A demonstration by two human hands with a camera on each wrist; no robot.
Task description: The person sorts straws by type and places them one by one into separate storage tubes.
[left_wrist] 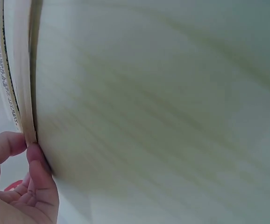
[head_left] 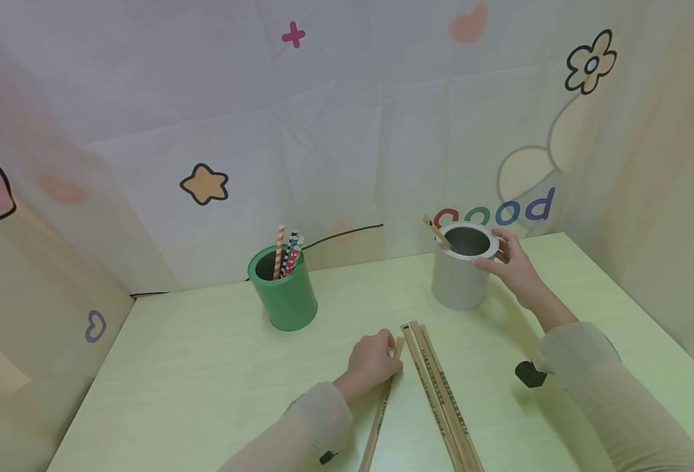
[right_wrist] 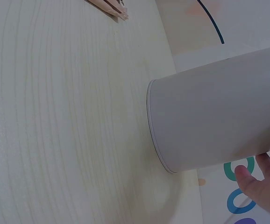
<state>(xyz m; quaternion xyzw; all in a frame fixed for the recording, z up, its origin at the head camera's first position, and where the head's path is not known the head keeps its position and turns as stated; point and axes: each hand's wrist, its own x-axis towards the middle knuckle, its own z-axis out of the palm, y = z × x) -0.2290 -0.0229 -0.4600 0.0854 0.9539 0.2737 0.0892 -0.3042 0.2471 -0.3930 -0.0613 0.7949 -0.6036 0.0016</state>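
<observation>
My left hand [head_left: 373, 362] pinches the far end of a long, thin tan stick [head_left: 382, 412] between thumb and fingers, low over the table. In the left wrist view the fingertips [left_wrist: 38, 163] close at the tip of that stick, beside strips of dark print. Right of it lie several similar tan sticks [head_left: 441, 393] with printed characters, side by side. My right hand [head_left: 519, 275] grips the rim of an upright grey canister [head_left: 460, 285], thumb on the near side and fingers behind. One tan stick [head_left: 439, 233] leans inside this canister, its lower part hidden.
A green canister [head_left: 288, 305] stands at the back left, holding several striped paper straws [head_left: 288, 254]. Behind the pale wood-grain table [head_left: 187, 373] hangs a printed cloth [head_left: 335, 144]. Dark wrist straps or devices [head_left: 530, 374] hang under the sleeves.
</observation>
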